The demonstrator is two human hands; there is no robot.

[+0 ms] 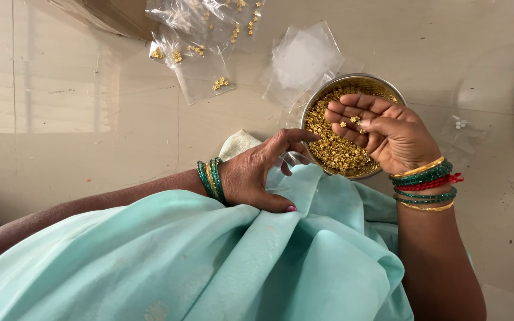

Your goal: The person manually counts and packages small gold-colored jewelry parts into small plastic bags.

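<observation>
Beads, small and golden, lie on the cupped right hand (pixel 382 134) above the steel bowl (pixel 328 89), so spills fall back in. The left hand (pixel 263 172) pinches a clear pouch (pixel 290 159), grip closed on it.

I see: bowl (pixel 328 89) on floor (pixel 90 148), beads (pixel 334 151) in it; right hand (pixel 388 134) above; left hand (pixel 257 175) beside; filled bags (pixel 200 65) behind-left.
</observation>
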